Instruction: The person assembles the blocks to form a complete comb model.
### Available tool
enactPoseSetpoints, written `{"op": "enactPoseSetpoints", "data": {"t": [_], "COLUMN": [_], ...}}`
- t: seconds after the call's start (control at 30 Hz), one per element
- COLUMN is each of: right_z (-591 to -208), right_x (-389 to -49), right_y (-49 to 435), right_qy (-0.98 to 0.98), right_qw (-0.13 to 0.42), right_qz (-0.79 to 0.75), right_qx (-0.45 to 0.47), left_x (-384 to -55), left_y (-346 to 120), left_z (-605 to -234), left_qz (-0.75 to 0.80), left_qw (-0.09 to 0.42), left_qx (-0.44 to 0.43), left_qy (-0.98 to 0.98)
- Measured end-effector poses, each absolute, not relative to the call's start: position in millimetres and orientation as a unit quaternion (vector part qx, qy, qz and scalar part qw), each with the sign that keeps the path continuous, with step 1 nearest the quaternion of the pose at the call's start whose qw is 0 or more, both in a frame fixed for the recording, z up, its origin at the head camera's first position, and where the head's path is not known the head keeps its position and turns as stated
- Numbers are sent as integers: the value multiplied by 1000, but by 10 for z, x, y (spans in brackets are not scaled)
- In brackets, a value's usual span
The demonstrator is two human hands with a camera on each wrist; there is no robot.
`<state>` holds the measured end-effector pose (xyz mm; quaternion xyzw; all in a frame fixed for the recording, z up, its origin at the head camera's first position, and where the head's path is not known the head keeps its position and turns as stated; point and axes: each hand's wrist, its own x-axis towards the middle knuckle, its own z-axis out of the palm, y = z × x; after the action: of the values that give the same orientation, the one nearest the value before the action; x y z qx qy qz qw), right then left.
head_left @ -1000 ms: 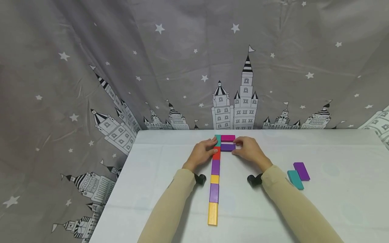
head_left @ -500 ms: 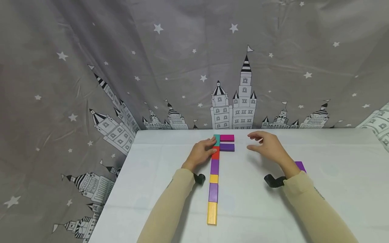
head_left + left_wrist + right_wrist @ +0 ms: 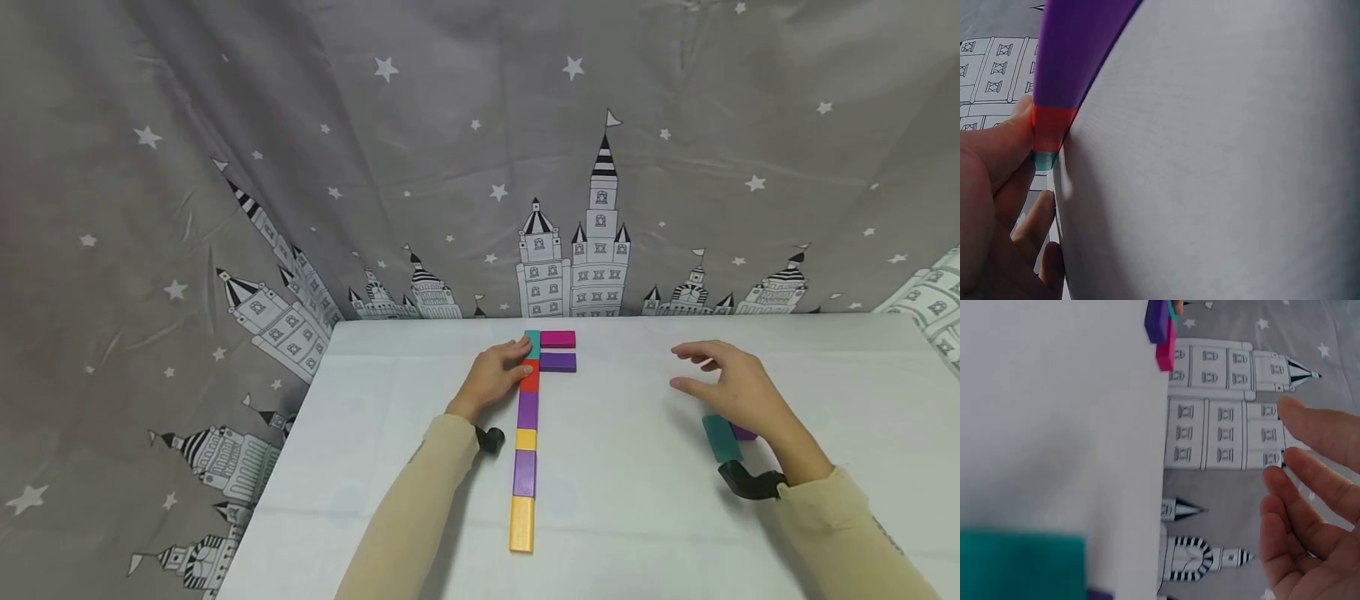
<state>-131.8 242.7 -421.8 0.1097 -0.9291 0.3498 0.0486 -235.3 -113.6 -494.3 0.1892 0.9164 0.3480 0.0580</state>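
Note:
A column of coloured blocks runs down the white table. At its far end sit a teal block point(image 3: 534, 346) and a red block point(image 3: 530, 382). My left hand point(image 3: 486, 382) rests against these two from the left side, its thumb touching the red one. A magenta block point(image 3: 558, 339) and a dark purple block point(image 3: 558, 362) branch off to the right, parallel with a gap between them. My right hand point(image 3: 738, 392) is raised over the table with fingers loosely bent and nothing in them. Below it lie a second teal block point(image 3: 722, 438) and a partly hidden purple block point(image 3: 744, 433).
Nearer the front, the column continues with a purple block point(image 3: 528, 410), a small yellow block point(image 3: 527, 439), another purple block point(image 3: 524, 472) and a long yellow block point(image 3: 522, 523). A grey curtain point(image 3: 450, 167) printed with castles and stars hangs behind the table point(image 3: 630, 533).
My right hand has let go of the dark purple block and moved right, over the loose teal and purple blocks. My left hand has stayed at the column's far end.

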Motion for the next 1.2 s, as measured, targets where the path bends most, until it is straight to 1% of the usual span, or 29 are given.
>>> {"op": "enactPoseSetpoints", "data": {"t": [0.27, 0.47, 0.6, 0.73, 0.97, 1.07, 1.2], "right_z": [-4376, -4494, -4578, -4631, -4656, -4671, -4697], "right_x": [-1071, -968, -945, -947, -947, -962, -989], "right_y": [2702, 2871, 2946, 2989, 3019, 3002, 2934], "right_qy": [-934, -940, -940, -934, -937, -936, -939], "right_qw": [45, 13, -7, -10, -36, -27, -27], "right_qz": [342, 321, 306, 298, 292, 291, 285], "right_qx": [95, 117, 153, 197, 190, 196, 189], "left_x": [-2349, -2348, -2340, -2345, -2360, -2357, -2357], "left_y": [-1134, -1145, -1148, -1139, -1127, -1124, -1123], "left_z": [-4940, -4950, -4947, -4938, -4943, -4937, -4947], "left_qz": [349, 350, 349, 348, 346, 346, 345], "left_qw": [63, 56, 56, 54, 55, 59, 59], "left_qx": [186, 192, 195, 198, 198, 192, 189], "left_qy": [916, 915, 915, 915, 916, 917, 917]}}
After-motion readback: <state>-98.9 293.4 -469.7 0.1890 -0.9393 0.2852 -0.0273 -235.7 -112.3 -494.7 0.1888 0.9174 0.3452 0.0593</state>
